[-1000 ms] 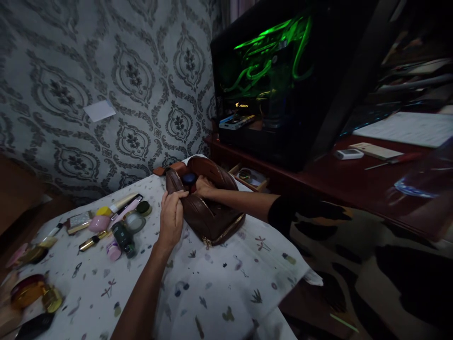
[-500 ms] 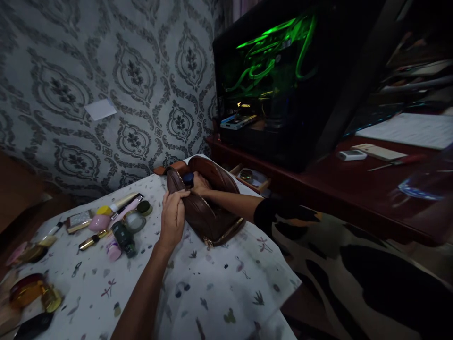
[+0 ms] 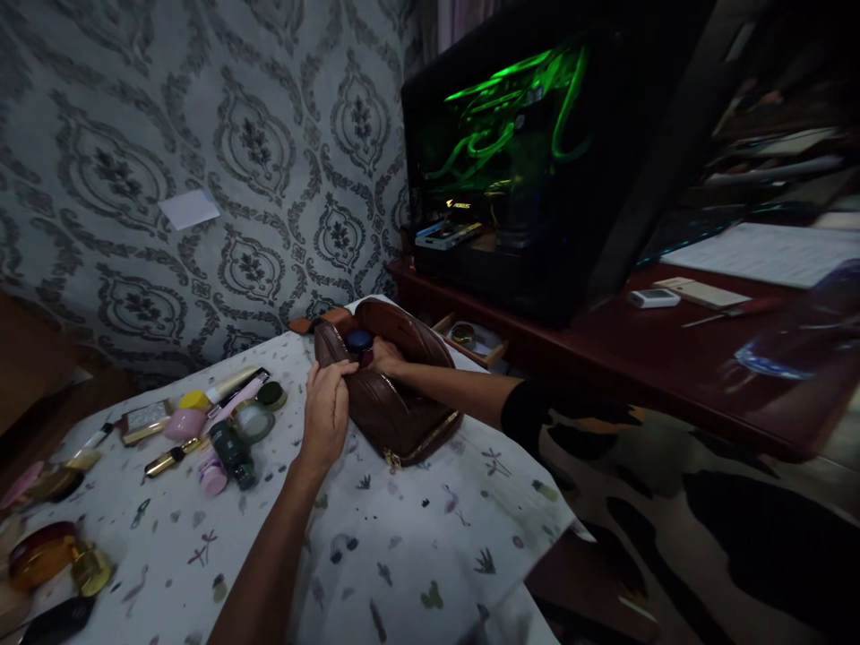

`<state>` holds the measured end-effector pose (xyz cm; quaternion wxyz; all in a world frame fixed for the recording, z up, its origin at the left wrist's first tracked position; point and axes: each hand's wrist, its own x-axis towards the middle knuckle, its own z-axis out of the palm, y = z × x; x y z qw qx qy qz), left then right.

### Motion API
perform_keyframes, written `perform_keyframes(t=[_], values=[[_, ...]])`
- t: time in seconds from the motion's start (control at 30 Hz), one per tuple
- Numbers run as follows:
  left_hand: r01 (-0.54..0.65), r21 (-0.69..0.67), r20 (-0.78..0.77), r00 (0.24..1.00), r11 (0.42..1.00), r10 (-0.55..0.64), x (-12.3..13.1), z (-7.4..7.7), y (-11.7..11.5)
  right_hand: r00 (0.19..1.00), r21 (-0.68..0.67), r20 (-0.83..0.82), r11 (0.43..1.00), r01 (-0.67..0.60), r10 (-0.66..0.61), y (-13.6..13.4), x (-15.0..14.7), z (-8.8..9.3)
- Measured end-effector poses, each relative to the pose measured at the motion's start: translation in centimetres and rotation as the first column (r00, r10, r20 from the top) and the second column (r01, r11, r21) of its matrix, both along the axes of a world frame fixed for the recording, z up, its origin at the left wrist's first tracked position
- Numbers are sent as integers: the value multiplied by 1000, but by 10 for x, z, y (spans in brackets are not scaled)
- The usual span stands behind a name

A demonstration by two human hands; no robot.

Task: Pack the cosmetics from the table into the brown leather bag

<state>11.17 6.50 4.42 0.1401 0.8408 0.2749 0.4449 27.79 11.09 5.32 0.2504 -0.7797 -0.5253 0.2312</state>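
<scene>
A brown leather bag (image 3: 382, 412) lies unzipped on the patterned white tablecloth (image 3: 403, 555). My left hand (image 3: 327, 408) is closed on the bag's near left edge, fingers over the rim. Inside the opening is my right hand (image 3: 386, 356), its fingers largely hidden, so I cannot tell what they hold. Beside those fingers sits a round dark-blue lidded item (image 3: 359, 339), with a dark red object (image 3: 366, 356) just below it.
Left of the bag lie several cosmetics, among them a dark green bottle (image 3: 232, 452), a pink sponge (image 3: 184, 424) and a roll of tape (image 3: 253, 421). An amber glass jar (image 3: 44, 555) stands front left. A computer case (image 3: 511, 179) fills the back right.
The blue item now shows its round top more fully inside the bag, and my right hand sits slightly lower and apart from it. My left hand stays on the rim.
</scene>
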Motion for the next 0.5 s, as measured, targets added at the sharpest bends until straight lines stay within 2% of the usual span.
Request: perform_keyframes(t=[0.2, 0.5], values=[[-4, 3, -10, 1000, 1000, 4, 0, 1, 0, 999, -51, 11, 998, -40, 41, -7, -2, 3], [-2, 6, -16, 1000, 1000, 2, -1, 0, 0, 1000, 22, -8, 999, -25, 25, 6, 6, 0]])
